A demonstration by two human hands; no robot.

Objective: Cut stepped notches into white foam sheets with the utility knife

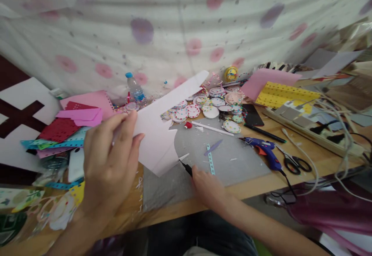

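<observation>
My left hand [112, 151] pinches a white sheet of paper [154, 143] by its left side and holds it tilted up off the grey cutting mat [165, 194]. The sheet has a long strip reaching up to the right and a jagged, curved cut edge. In my right hand [206, 186] is a slim black craft knife [187, 168], its thin tip at the paper's lower right edge. A narrow white paper sliver [184, 156] sticks out beside that tip. On the mat lie a purple strip [213, 147] and a light blue punched strip [210, 159].
Behind the mat are several decorated paper discs [193, 111] and a water bottle [135, 87]. A blue glue gun [266, 149], scissors [293, 162] and a power strip [308, 132] with loose cables lie right. Coloured paper [62, 128] is piled left.
</observation>
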